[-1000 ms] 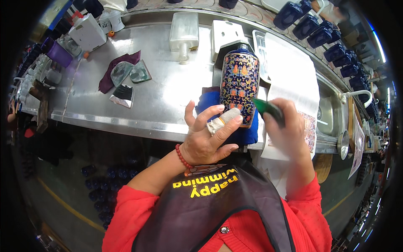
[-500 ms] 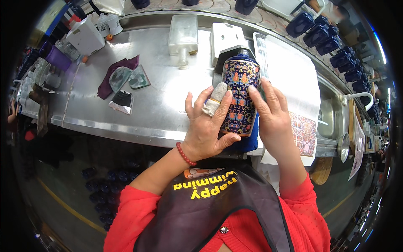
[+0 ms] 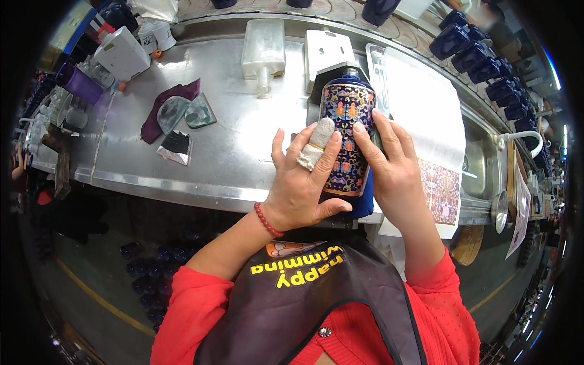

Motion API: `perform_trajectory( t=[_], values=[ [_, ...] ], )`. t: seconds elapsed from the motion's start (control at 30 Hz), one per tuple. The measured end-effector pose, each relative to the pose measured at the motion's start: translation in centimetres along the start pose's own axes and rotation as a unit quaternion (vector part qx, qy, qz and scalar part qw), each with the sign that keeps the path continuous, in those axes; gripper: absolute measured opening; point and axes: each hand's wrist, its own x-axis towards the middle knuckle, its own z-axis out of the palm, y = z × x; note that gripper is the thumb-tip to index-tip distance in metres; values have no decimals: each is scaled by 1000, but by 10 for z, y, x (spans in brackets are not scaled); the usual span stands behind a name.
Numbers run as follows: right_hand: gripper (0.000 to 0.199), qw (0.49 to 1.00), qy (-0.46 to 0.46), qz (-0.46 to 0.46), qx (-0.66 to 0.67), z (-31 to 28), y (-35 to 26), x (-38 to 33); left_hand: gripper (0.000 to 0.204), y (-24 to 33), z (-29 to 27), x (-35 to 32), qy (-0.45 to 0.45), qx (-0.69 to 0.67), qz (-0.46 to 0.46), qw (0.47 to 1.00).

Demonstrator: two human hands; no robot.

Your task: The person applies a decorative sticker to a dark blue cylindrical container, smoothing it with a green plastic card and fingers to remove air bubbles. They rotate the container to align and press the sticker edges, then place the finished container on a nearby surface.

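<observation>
Steel bench (image 3: 237,146) spans the far side. Near side, we record a dark apron (image 3: 261,316) carrying yellow lettering (image 3: 299,267), inverted as seen by us. On the right, a white paper sheet (image 3: 426,109) bears a dense multicoloured print (image 3: 439,191) toward its near end. Patterned blue bottle (image 3: 347,143): lying down, neck far, base near, between the two hands. Left hand (image 3: 297,196): fingers extended and spread, touching the bottle's left side, thumb apart near the base. Right hand (image 3: 398,179): fingers straight, resting on the right side and face. Neither is clenched; we cannot tell whether anything sits under the right palm. Clear bottle (image 3: 263,50) lies to the far left of the patterned one, neck near. Small white bottles (image 3: 163,36), far left, show dark characters (image 3: 147,41). We also log a grey-white finger wrap (image 3: 314,148) on the left hand and a red bead bracelet (image 3: 266,222) at its wrist.
</observation>
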Motion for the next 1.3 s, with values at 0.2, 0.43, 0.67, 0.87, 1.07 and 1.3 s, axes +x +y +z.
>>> perform_trajectory(
  t=[0.2, 0.43, 0.67, 0.87, 1.07, 1.3],
  values=[
    [60, 1000, 9, 3, 19, 1, 1, 0, 96, 6, -1, 1, -17, 14, 25, 999],
    [59, 998, 38, -6, 54, 2, 5, 1, 73, 17, 6, 2, 19, 122, 83, 989],
    [58, 996, 40, -18, 75, -2, 10, 3, 77, 20, -6, 16, -11, 110, 72, 991],
    [56, 996, 41, -14, 79, 0, 10, 1, 92, 26, -9, 26, -34, 105, 28, 993],
    [57, 996, 43, -13, 81, 3, 13, -2, 97, 33, -14, 32, -27, 124, 7, 992],
    [58, 994, 40, 11, 104, 13, 18, -10, 103, 30, -9, 52, -28, 115, 19, 993]
  ],
)
